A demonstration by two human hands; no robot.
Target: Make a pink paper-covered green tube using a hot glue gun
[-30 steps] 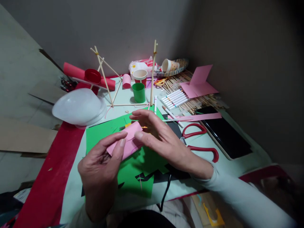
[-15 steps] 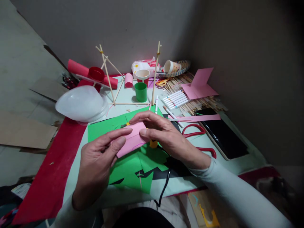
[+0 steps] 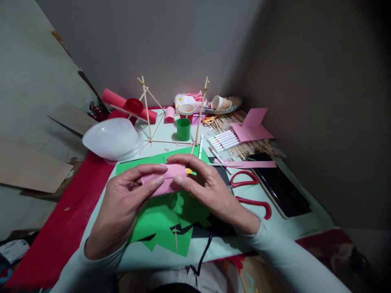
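A small piece of pink paper [image 3: 166,185], bent into a curve, is held between both hands above the table. My left hand [image 3: 122,205] pinches its left side between thumb and fingers. On its right side, my right hand [image 3: 210,189] grips with the thumb in front and fingers behind. Below the hands lies green paper [image 3: 165,219] with cut, jagged edges, partly over black paper [image 3: 214,228]. Something yellow shows behind the pink paper, mostly hidden by the right hand. Red-handled scissors [image 3: 246,179] lie right of that hand.
Behind stand a stick frame [image 3: 146,110], a green paper cylinder [image 3: 183,129] and a paper cup [image 3: 186,110]. Clear plastic bowls [image 3: 111,138] sit at left. Right are markers [image 3: 224,140], a pink strip [image 3: 253,164], a phone [image 3: 281,189] and many sticks [image 3: 265,142].
Both hands have tilted and curled the pink paper, so its face looks shorter now. The right thumb has slid left along it. The whole view has shifted slightly upward.
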